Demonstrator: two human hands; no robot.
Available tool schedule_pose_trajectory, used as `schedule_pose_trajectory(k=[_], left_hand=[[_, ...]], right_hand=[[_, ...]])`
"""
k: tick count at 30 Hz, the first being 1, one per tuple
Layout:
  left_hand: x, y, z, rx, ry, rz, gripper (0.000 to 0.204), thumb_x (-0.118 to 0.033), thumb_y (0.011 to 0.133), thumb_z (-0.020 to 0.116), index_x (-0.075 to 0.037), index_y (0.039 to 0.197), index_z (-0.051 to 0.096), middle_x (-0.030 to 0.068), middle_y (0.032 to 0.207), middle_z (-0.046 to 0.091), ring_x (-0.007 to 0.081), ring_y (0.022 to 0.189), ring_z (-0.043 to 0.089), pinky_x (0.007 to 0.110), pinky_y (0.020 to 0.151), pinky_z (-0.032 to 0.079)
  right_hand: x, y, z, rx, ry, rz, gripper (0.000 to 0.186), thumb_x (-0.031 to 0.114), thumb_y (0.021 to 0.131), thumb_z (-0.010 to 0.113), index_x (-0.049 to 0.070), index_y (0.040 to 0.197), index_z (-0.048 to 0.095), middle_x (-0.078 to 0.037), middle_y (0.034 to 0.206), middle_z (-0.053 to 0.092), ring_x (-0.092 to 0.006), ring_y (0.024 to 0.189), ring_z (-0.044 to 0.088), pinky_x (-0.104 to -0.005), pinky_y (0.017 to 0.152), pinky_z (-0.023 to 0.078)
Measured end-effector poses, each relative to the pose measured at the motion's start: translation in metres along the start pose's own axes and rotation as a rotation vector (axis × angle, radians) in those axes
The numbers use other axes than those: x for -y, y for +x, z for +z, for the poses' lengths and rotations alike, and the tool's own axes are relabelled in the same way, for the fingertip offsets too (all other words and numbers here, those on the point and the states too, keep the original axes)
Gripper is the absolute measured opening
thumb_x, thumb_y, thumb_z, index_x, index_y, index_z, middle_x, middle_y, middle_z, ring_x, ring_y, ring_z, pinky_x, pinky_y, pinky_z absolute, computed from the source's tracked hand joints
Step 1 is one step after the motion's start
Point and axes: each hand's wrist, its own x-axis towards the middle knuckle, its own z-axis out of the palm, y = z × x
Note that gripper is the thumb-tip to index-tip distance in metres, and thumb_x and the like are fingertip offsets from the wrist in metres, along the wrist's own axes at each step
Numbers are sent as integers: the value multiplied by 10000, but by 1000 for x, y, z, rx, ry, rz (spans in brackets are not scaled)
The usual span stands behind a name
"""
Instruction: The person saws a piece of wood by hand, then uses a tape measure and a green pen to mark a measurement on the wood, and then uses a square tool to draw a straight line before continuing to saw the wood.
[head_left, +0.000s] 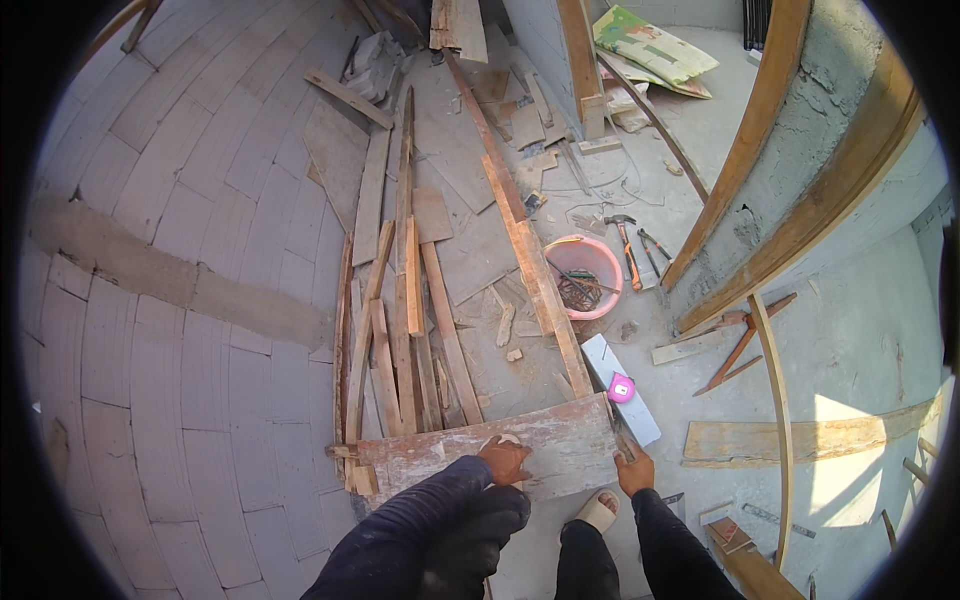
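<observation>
A wide weathered plank (400, 451) lies crosswise in front of me. My left hand (505, 462) rests on its upper face with the fingers apart and slightly bent, beside a sandaled foot partly hidden by that hand. At the plank's right end my right hand (633, 472) is closed on a narrow tool, too small to identify. A pink tape measure (620, 389) sits on a pale oblong block (606, 360) just beyond. A long board (550, 310) runs away from the plank, and my other sandaled foot (598, 510) stands on the floor below.
Loose boards (431, 290) lie lengthwise beside a block wall (190, 380). A pink bucket (606, 260) of metal bits, a hammer (626, 245) and pincers (652, 248) are further forward. At right stand timber-framed posts (810, 200), with a leaning batten (779, 410) and another board (760, 440).
</observation>
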Motion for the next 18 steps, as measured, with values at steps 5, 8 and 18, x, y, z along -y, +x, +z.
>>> schedule_pose_trajectory(k=[5, 8, 18], left_hand=[[59, -143, -3, -275, -235, -295, 731, -543, 947, 652, -30, 1459, 551, 306, 1348, 635, 460, 1256, 611, 519, 1077, 469], [52, -206, 16, -512, -576, -358, 702, -508, 968, 682, -11, 1448, 564, 260, 1375, 645, 390, 1284, 616, 458, 1083, 474], [-133, -340, 9, -679, -1246, -439, 484, -379, 997, 697, -37, 1338, 666, 164, 1339, 675, 260, 1263, 614, 383, 1093, 452]], right_hand=[[13, 1, -3, 61, -216, -45, 618, 235, 889, 727, 88, 1465, 558, -264, 1247, 702, -431, 1169, 670, -483, 1024, 514], [9, -2, -10, 129, -346, 35, 675, 234, 875, 734, 60, 1487, 509, -275, 1241, 697, -434, 1171, 667, -488, 1022, 515], [9, -15, -26, 251, -411, 51, 640, 204, 858, 691, 31, 1447, 513, -282, 1220, 699, -435, 1160, 668, -497, 1018, 515]])
